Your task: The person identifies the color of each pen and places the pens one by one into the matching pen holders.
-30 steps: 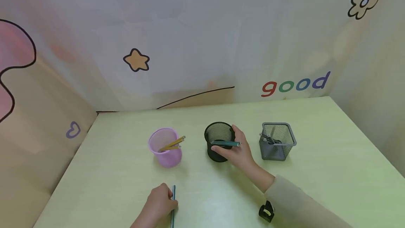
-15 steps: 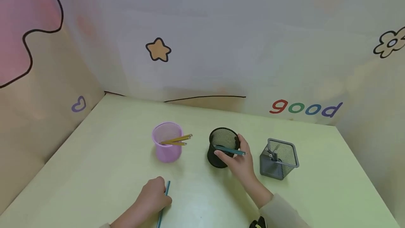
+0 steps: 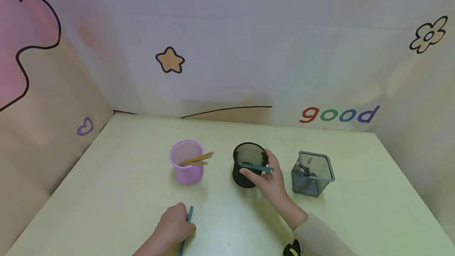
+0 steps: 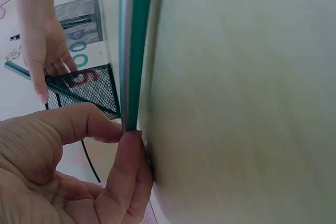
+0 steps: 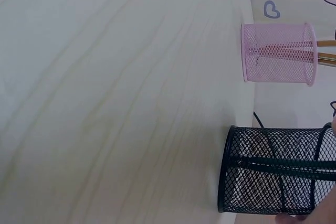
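Observation:
In the head view, my left hand pinches a teal pencil low at the table's near side. The left wrist view shows thumb and fingertips closed on that pencil, close to the tabletop. My right hand holds a round black mesh pencil cup by its right side, thumb at the front and fingers behind. Teal pencils lean out of this cup toward the right hand. The cup stands upright on the table; in the right wrist view its mesh wall appears sideways.
A pink mesh cup with several yellow pencils stands left of the black cup. To the right is a square grey mesh holder with dark grey pencils inside. A printed cloth rises behind the pale green table.
The head view has turned and shifted, so everything sits differently in it. Both hands keep their hold, the left on the pencil and the right on the black cup.

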Tool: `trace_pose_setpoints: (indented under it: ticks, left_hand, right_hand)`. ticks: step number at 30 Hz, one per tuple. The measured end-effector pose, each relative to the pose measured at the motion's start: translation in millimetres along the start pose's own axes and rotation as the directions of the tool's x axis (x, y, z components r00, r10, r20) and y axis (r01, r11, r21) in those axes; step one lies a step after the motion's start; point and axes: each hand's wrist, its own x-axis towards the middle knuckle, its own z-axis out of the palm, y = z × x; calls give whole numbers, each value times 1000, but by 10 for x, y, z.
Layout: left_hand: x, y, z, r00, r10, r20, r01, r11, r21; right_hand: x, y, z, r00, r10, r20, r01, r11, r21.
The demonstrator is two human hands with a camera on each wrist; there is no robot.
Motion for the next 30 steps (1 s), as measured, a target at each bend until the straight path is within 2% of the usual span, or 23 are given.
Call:
trace_pose_setpoints:
  ticks: [8,17,24,30]
  left_hand:
    - [-12,18,7,998,65,-6,-65,996,-53]
    - [-10,103,-56,996,85,27,-82,993,-87]
    - [-45,140,-85,994,109,-11,-109,988,-113]
    - [-89,206,-122,985,164,-59,-171,976,-133]
  right_hand:
    - [11,-12,2,999,-42,7,42,999,-11]
    - [2,3,-12,999,-42,-1,42,999,7]
    - [19,4,3,1000,-29,7,29,1000,-4]
    - [-1,10,-5,999,-46,-1,46,999,1]
